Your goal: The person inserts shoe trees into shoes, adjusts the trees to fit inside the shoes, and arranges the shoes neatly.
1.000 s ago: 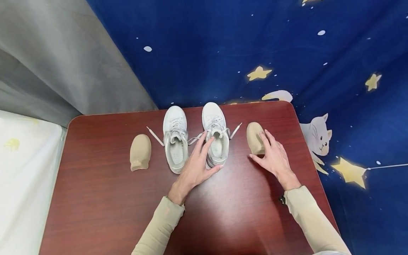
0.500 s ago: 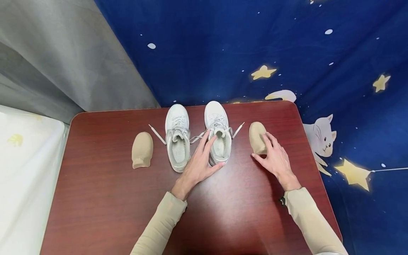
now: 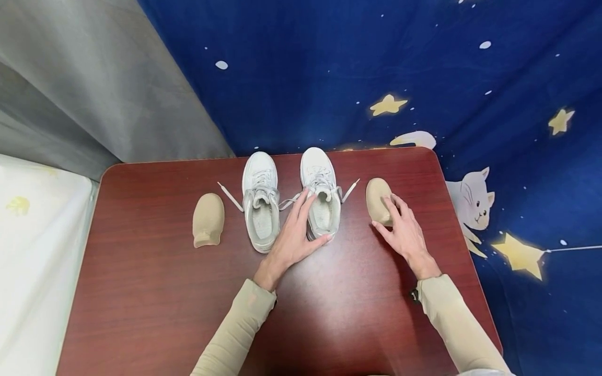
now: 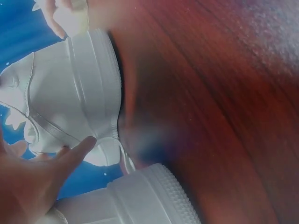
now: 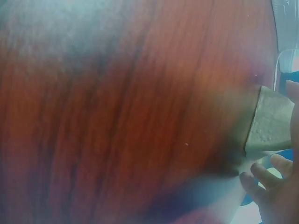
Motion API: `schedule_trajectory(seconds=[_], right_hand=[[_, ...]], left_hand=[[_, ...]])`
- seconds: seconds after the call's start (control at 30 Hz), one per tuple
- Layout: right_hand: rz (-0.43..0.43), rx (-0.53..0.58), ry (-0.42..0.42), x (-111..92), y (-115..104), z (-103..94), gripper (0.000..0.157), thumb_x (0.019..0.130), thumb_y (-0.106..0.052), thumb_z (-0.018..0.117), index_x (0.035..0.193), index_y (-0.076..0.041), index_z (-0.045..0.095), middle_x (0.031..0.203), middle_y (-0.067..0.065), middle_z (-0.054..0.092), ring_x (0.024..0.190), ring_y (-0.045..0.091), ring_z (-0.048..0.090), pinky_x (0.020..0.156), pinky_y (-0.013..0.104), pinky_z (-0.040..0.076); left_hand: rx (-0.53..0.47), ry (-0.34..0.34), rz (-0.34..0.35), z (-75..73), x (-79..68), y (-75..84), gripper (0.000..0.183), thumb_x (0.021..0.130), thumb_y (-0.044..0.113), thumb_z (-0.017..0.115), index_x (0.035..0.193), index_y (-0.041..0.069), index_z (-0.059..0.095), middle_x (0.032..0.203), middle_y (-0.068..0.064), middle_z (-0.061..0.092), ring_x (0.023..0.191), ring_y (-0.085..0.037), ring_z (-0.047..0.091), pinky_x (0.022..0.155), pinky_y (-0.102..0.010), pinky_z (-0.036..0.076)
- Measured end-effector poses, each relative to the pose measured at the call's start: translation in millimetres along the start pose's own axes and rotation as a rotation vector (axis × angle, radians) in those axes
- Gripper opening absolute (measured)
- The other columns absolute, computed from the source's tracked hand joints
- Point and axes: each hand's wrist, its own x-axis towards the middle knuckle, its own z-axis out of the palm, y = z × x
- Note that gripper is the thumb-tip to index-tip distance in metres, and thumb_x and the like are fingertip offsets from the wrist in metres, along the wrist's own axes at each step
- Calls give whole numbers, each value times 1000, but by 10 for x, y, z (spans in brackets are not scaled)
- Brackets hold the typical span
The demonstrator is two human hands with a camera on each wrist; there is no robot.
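Observation:
Two white lace-up sneakers stand side by side on the table, toes away from me. My left hand point(image 3: 290, 237) lies at the right sneaker point(image 3: 324, 214), its extended fingers along the left side and its thumb at the heel. In the left wrist view, fingers overlap the side of the white sneaker point(image 4: 70, 93). The left sneaker point(image 3: 262, 230) is partly behind this hand. To the right lies a beige, toe-shaped insert point(image 3: 377, 196), seen also as a beige piece point(image 5: 271, 119) in the right wrist view. My right hand point(image 3: 406, 230) spans its near end, fingers spread and fingertips close to it.
Another beige toe-shaped insert point(image 3: 208, 216) lies left of the sneakers. White laces point(image 3: 230, 197) trail over the dark red wooden table point(image 3: 155, 292). A blue curtain point(image 3: 301, 68) with stars and a grey curtain point(image 3: 84, 89) hang behind; something white point(image 3: 37, 250) stands at the left.
The head view has shifted slightly. My left hand has edged forward along the right sneaker, its thumb higher at the heel. My right thumb has drawn nearer the beige insert. The other things keep their places.

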Motion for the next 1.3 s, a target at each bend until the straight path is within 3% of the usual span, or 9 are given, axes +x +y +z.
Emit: schedule_trajectory(seconds=[0.23,0.47,0.7,0.93,1.17,1.3], right_hand=[[-7,105,25,-37,40,57,69,88,-36,75,149,-23,45,151,15,38,124,44,45,97,58,40],[-7,192,71,-36,62,89,65,83,-29,81,142,-19,55,152,15,38,131,37,43,102,55,37],[-21,272,98,-14,94,83,68,76,-23,87,138,-22,60,153,17,37,131,33,45,102,50,39],[-32,380,87,7,137,82,68,71,-13,90,134,-21,65,151,13,41,137,31,38,108,45,32],[-48,426,125,26,153,113,64,68,-11,92,128,-18,69,149,13,45,131,31,45,105,19,31],[-72,421,151,12,141,125,63,68,-9,91,127,-16,70,149,15,44,128,33,48,104,15,31]], left_hand=[[-59,-6,-45,2,21,13,105,78,50,79,159,16,20,165,-5,13,149,-21,19,118,-43,27],[-142,-23,-111,4,29,21,106,77,47,81,159,23,18,165,-4,15,150,-16,16,116,-44,29],[-166,-16,-103,17,40,-7,107,78,45,81,160,23,16,165,-5,14,150,-19,16,117,-46,28],[-179,-15,-109,14,44,-4,107,79,45,81,160,25,15,165,-3,12,150,-18,16,116,-46,28],[-184,-9,-102,19,35,0,106,79,41,82,160,23,16,165,-5,13,150,-16,15,116,-47,28],[-183,-15,-99,20,37,5,106,79,42,81,160,23,15,165,-5,13,150,-16,14,117,-46,26]])
